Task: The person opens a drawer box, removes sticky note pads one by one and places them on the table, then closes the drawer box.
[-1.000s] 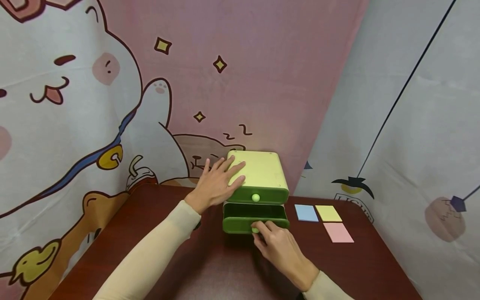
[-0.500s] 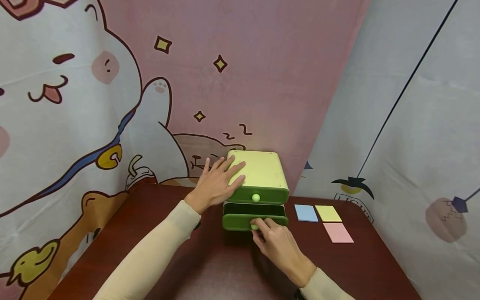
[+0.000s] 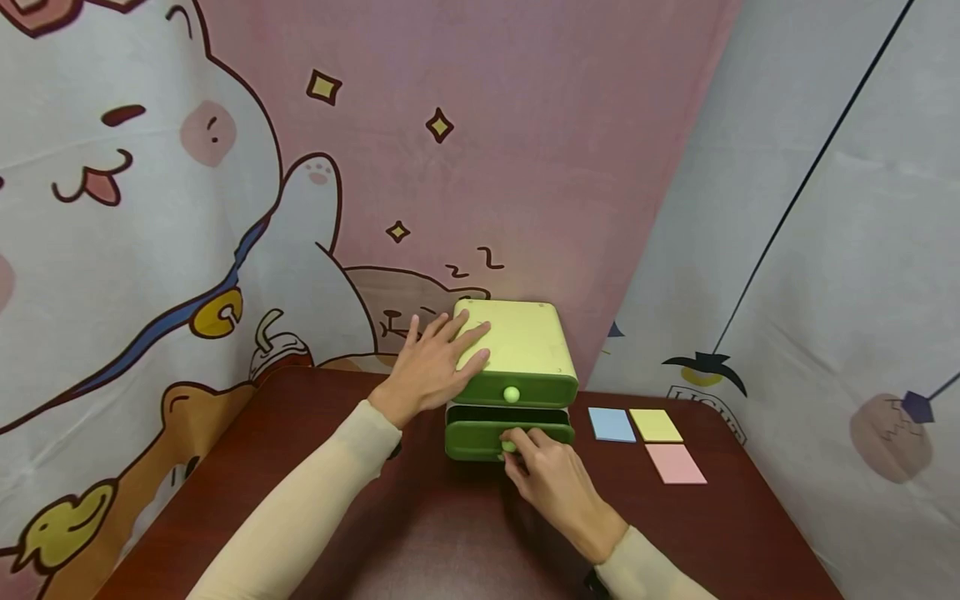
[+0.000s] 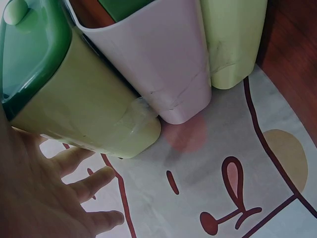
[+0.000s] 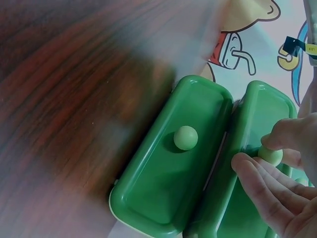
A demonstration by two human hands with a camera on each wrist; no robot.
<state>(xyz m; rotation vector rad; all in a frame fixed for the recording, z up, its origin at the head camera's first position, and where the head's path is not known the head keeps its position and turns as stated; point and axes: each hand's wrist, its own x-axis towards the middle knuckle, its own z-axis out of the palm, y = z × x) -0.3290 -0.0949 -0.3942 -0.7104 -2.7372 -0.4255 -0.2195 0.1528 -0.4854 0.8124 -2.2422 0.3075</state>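
Observation:
A small drawer cabinet [image 3: 521,337] with a pale yellow-green top and green drawer fronts stands against the wall cloth. My left hand [image 3: 427,367] rests on its top at the left side, fingers straight and spread. Below the upper drawer [image 3: 543,390], which is fully in, a second green drawer [image 3: 468,440] sticks out part way. The thumb and fingers of my right hand [image 3: 558,483] pinch its round light-green knob [image 5: 270,156]. In the right wrist view, another drawer [image 5: 153,193] with its own knob lies beside it. The left wrist view shows the cabinet's pink middle tier [image 4: 158,64].
Right of the cabinet, blue [image 3: 612,425], yellow [image 3: 656,426] and pink [image 3: 676,463] sticky-note pads lie on the dark red wooden table [image 3: 450,533]. A printed cartoon cloth [image 3: 525,150] hangs close behind the cabinet.
My right hand has moved a little away from me, and the pinched drawer has slid further in, narrowing its opening. The left hand has stayed on the cabinet top.

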